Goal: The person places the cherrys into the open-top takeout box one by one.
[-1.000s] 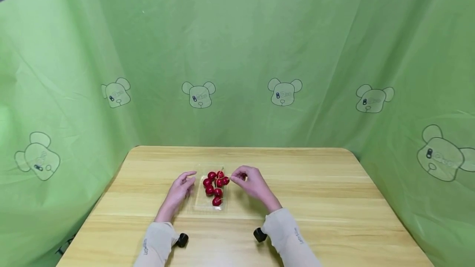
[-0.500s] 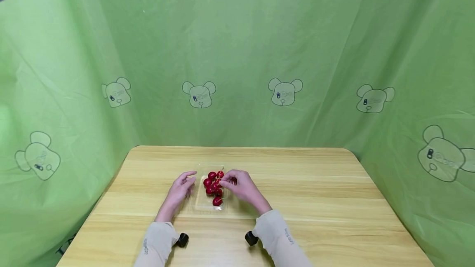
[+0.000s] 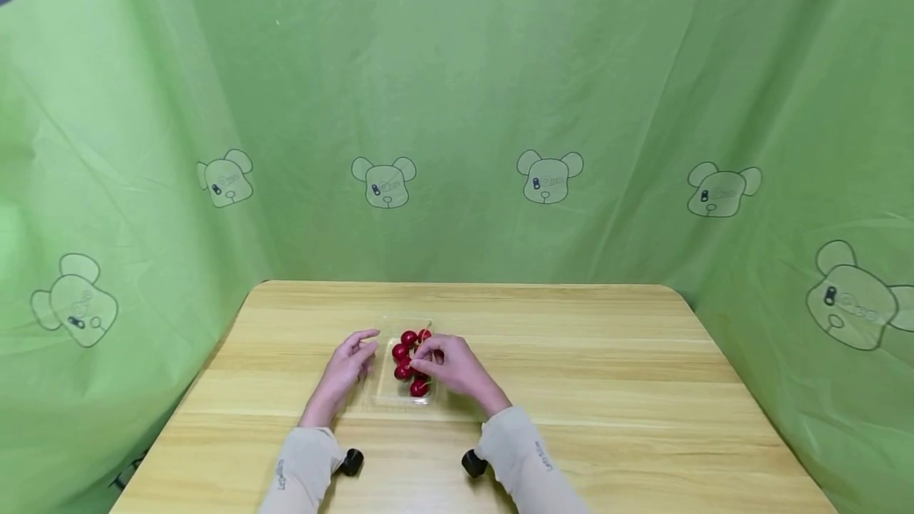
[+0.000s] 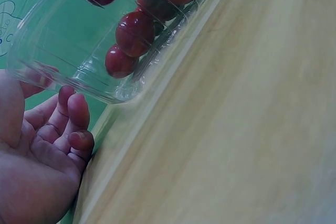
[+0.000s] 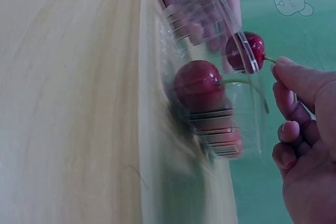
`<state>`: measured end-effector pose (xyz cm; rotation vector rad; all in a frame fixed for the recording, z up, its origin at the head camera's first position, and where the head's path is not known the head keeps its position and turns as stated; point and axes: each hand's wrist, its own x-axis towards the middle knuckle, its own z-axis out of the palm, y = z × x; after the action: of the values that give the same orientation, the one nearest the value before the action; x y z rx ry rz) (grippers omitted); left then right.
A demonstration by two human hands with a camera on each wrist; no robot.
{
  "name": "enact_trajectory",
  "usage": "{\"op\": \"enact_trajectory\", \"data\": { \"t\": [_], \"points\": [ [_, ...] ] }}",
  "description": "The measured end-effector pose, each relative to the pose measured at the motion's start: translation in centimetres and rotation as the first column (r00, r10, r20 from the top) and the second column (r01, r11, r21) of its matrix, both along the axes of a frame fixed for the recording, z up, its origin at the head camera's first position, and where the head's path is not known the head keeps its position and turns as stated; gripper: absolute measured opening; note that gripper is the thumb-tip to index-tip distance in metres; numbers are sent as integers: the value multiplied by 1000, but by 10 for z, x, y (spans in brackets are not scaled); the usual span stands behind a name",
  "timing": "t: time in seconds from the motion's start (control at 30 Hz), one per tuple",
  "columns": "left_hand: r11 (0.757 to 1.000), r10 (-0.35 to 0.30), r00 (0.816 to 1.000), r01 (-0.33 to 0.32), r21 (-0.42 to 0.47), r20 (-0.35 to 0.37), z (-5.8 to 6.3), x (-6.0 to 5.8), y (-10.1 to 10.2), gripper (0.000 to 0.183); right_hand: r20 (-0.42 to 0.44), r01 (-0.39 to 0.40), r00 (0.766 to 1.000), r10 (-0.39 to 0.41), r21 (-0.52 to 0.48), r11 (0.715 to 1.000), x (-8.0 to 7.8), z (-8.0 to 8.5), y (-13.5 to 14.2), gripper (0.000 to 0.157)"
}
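A clear plastic box (image 4: 84,85) holds several red cherries (image 3: 400,352) with green stems. My right hand (image 3: 457,367) is over the box's right side in the head view. Its thumb and forefinger pinch the thin stem of one cherry (image 5: 245,52), which hangs at the upper part of the box in the right wrist view. Another cherry (image 5: 199,85) with a long stem lies inside, nearer that camera. My left hand (image 3: 346,367) stays at the box's left side, fingers loosely bent with the fingertips right at the plastic wall. My right hand hides some of the cherries from the head camera.
The box stands on a light wooden table (image 3: 607,387), toward its far half and left of the middle. A green curtain (image 3: 457,101) with bear prints surrounds the table's back and sides. Black wrist devices (image 3: 474,463) sit below both sleeves.
My right hand has moved left and slightly toward me, from the box's right edge to over the cherries, carrying a cherry by its stem. The left hand has stayed in place.
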<state>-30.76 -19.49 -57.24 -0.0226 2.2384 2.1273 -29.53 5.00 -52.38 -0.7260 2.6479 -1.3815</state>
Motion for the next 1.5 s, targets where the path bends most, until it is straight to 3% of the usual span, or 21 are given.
{"op": "enact_trajectory", "data": {
  "t": [0.43, 0.93, 1.33, 1.5],
  "points": [
    [1000, 1, 1000, -1, -11, 14, -2, 0, 0, 43, -33, 1, 999, 0, 28, 1000, 0, -7, -3, 7],
    [1000, 7, 1000, -7, 8, 29, -1, 2, -1, 45, -100, -47, 993, 63, 156, 987, -1, -2, -9, 6],
    [1000, 13, 1000, -13, 14, 27, -4, 2, 0, 44, -69, -50, 995, 66, 217, 975, -3, -2, -9, 6],
    [1000, 6, 1000, -6, 20, 18, -2, 2, 1, 44, -93, -53, 993, 78, 244, 968, -4, -1, -8, 5]
  ]
}}
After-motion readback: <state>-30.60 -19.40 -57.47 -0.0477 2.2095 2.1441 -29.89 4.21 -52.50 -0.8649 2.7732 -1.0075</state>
